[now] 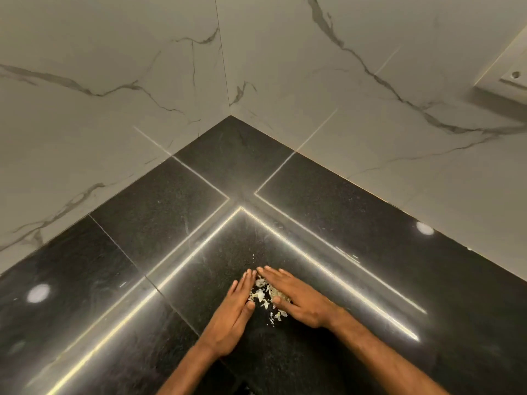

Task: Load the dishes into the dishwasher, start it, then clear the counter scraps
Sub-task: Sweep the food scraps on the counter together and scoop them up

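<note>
A small heap of pale, flaky scraps (265, 297) lies on the black granite counter (356, 252) near its front. My left hand (232, 315) lies flat on the counter against the left side of the heap, fingers straight and pointing away from me. My right hand (296, 297) lies flat on the heap's right side, fingers straight, partly covering the scraps. The fingertips of the two hands nearly meet beyond the heap. A few loose flakes (275, 316) lie between the hands on the near side.
The counter runs into a corner between two white marble-patterned walls (114, 95). A white socket plate (510, 78) sits on the right wall. Bright light strips reflect on the glossy counter top.
</note>
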Action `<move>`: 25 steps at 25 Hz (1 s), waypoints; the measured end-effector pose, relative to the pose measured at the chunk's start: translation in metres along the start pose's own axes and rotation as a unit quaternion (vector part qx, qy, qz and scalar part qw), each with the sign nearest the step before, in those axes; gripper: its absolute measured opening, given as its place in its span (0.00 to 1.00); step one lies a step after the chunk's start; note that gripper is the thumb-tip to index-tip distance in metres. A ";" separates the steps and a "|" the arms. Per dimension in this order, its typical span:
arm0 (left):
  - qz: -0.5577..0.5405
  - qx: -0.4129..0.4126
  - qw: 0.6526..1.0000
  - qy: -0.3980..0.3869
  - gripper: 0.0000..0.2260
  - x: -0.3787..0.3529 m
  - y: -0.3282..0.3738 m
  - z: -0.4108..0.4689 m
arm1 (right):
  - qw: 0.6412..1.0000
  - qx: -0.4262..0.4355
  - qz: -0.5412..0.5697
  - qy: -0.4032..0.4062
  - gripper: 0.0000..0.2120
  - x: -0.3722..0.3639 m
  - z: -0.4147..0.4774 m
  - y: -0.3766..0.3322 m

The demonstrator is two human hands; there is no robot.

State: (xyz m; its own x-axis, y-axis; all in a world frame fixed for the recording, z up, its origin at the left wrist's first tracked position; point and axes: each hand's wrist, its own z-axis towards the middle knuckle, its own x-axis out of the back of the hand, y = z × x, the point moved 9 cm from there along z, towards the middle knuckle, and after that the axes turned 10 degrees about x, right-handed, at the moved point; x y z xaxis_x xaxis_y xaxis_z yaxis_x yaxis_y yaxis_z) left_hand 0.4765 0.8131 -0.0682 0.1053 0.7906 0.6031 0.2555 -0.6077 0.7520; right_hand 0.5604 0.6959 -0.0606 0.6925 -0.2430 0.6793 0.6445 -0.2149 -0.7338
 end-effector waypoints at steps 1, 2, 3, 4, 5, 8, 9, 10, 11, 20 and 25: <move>-0.081 0.031 0.996 0.005 0.29 -0.001 0.001 -0.004 | 0.996 -0.039 0.048 0.058 0.30 0.008 -0.010 0.005; -0.154 0.049 0.987 0.022 0.29 0.002 0.004 -0.004 | 0.989 -0.079 0.061 0.113 0.30 0.017 -0.018 0.011; -0.199 0.056 0.977 0.046 0.31 0.008 0.008 -0.003 | 0.984 -0.109 0.025 0.139 0.31 0.023 -0.022 0.014; -0.215 0.055 0.973 0.063 0.33 0.011 0.014 0.001 | 0.983 -0.127 -0.040 0.128 0.32 0.022 -0.020 0.012; -0.210 0.049 0.974 0.067 0.35 0.009 0.024 0.004 | 0.980 -0.136 -0.108 0.099 0.35 0.015 -0.015 0.007; -0.267 0.040 0.962 0.035 0.36 -0.012 0.048 0.011 | 0.979 -0.127 -0.148 0.066 0.36 -0.012 -0.002 -0.010; -0.311 0.044 0.949 0.036 0.34 -0.014 0.049 0.011 | 0.984 -0.112 -0.121 0.069 0.34 -0.018 -0.003 -0.015; -0.343 0.047 0.937 0.050 0.31 -0.011 0.047 0.011 | 0.989 -0.101 -0.075 0.082 0.32 -0.021 -0.009 -0.018; -0.359 0.053 0.929 0.076 0.30 0.000 0.042 0.011 | 0.988 -0.107 -0.020 0.109 0.30 -0.020 -0.017 -0.017; -0.457 0.151 0.871 0.102 0.37 0.054 0.006 0.026 | 0.994 -0.095 -0.047 -0.038 0.25 0.018 0.049 -0.011; -0.476 0.162 0.858 0.101 0.38 0.039 -0.006 0.029 | 0.998 -0.042 0.037 -0.031 0.24 0.005 -0.005 -0.016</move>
State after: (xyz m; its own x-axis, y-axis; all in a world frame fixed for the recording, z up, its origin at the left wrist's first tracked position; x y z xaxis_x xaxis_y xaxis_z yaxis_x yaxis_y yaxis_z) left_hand 0.5072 0.8499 -0.0574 -0.4599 0.8684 -0.1855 0.3911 0.3856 0.8357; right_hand 0.5515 0.6935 -0.0454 0.7574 -0.2032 0.6206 0.5633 -0.2773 -0.7783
